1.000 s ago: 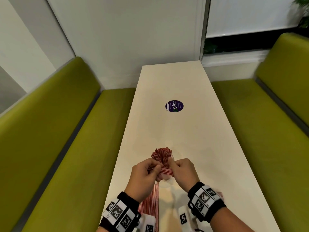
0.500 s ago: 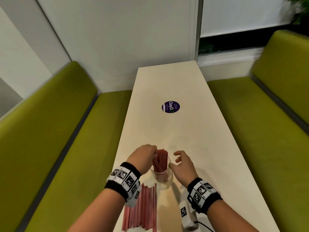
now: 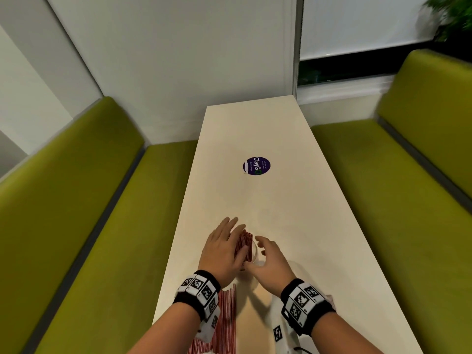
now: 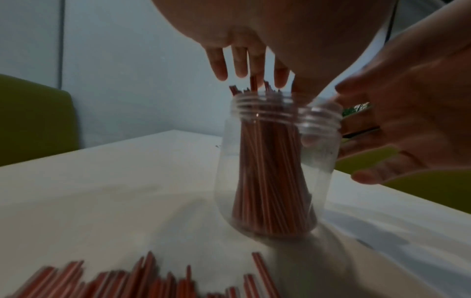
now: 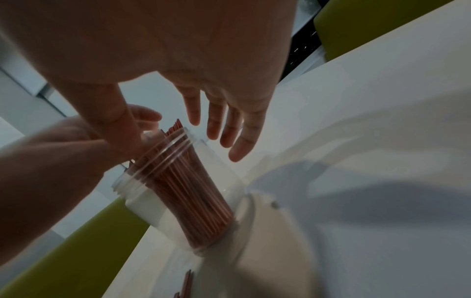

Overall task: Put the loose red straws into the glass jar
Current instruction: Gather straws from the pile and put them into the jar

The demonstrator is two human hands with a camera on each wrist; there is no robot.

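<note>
The left hand (image 3: pixel 224 247) has let go of the bunch it was pinching a second ago: its fingers (image 4: pixel 241 64) are now straight and spread over the mouth of the glass jar (image 4: pixel 277 161), their tips at the upper ends of the straws in the jar (image 4: pixel 270 165), whether touching or just above I cannot tell. The right hand (image 3: pixel 268 264), which half a second back stood a little off the jar, has come in beside its right wall, fingers loosely spread and relaxed. Its thumb (image 5: pixel 125 129) lies by the threaded rim, and I cannot tell whether it touches the glass.

The bunch that fanned out above the rim a second ago has dropped in and stands upright, leaning towards the jar's left side, only the tips showing above the rim. That handful looks delivered, and the left hand seems to be tapping it level.

The task is not finished. A pile of loose red straws (image 4: pixel 142 280) lies flat on the surface (image 3: pixel 281 205) just on the person's side of the jar, under the left wrist. Further from the person than the jar, a round purple sticker (image 3: pixel 256 166) sits on the surface.
</note>
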